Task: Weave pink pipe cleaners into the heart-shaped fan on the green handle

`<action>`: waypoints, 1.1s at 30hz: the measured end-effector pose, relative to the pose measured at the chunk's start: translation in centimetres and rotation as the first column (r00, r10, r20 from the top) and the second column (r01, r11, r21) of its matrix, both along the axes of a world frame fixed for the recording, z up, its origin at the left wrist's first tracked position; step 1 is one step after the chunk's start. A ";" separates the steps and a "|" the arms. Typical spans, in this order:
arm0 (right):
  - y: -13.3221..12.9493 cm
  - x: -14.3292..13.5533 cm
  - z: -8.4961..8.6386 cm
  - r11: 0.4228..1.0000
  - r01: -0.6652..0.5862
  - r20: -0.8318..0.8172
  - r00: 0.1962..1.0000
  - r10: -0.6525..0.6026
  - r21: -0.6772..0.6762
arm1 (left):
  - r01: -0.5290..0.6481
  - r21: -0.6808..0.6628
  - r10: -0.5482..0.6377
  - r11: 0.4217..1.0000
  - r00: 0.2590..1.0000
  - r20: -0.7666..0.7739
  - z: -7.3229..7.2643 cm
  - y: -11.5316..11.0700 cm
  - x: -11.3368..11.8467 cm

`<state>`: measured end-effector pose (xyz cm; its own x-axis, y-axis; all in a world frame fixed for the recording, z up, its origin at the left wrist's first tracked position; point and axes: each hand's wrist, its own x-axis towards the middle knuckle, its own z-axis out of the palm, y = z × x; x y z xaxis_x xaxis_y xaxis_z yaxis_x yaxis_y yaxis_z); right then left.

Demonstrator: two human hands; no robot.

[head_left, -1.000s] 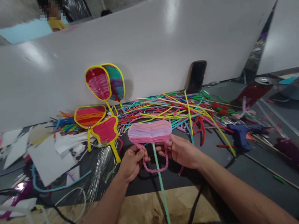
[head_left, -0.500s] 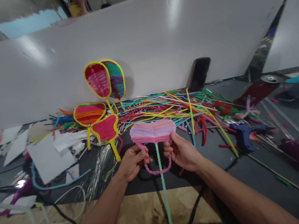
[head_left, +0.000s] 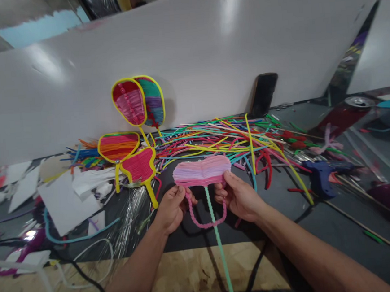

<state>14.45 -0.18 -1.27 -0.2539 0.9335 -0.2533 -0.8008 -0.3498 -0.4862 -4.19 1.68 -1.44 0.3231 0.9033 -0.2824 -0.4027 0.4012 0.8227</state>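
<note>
A pink and lilac pipe-cleaner panel [head_left: 202,170] on a pale green twisted stem [head_left: 220,247] is held up between my hands. My left hand [head_left: 173,208] pinches one end of a twisted pink strand [head_left: 204,225] at the panel's lower left corner. At the lower right corner, my right hand [head_left: 237,196] has its fingers closed on the panel's edge and the strand's other end. The strand hangs in a U below the panel and crosses the stem.
Yellow-rimmed fans [head_left: 129,101] stand at the left against a white board [head_left: 194,51]. Behind the panel lies a pile of pipe cleaners [head_left: 208,138]. A phone [head_left: 264,94] leans on the board; a blue glue gun [head_left: 321,179] and a can [head_left: 343,116] lie right.
The left fingers have shifted slightly up the pink strand to the panel's lower corner. The whole view has moved a little, and the stem's lower end appears farther right.
</note>
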 end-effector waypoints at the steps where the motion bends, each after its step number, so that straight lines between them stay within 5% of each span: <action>1: 0.0 0.0 0.0 1.000 0.001 0.002 1.000 -0.001 0.000 | 0.003 0.002 -0.003 1.000 1.000 0.002 0.0 0.0 0.0; 7: 0.1 0.0 0.1 0.998 0.058 0.024 0.998 -0.058 0.001 | 0.039 -0.053 -0.038 0.998 0.999 0.016 0.2 -0.1 0.1; 16: 0.3 0.2 0.0 0.989 0.146 0.053 0.988 -0.147 0.005 | 0.365 -0.148 -0.360 0.919 0.931 0.059 0.7 -1.8 1.1; 26: -0.4 0.2 -0.7 0.982 -0.164 0.212 0.967 0.141 0.097 | 0.225 -0.170 -0.237 0.959 0.970 -0.055 0.8 -1.9 1.1; 33: -0.1 -0.1 -1.1 0.993 -0.097 0.286 0.956 0.073 0.070 | 0.218 -0.213 -0.247 0.952 0.962 -0.118 0.9 -2.2 1.7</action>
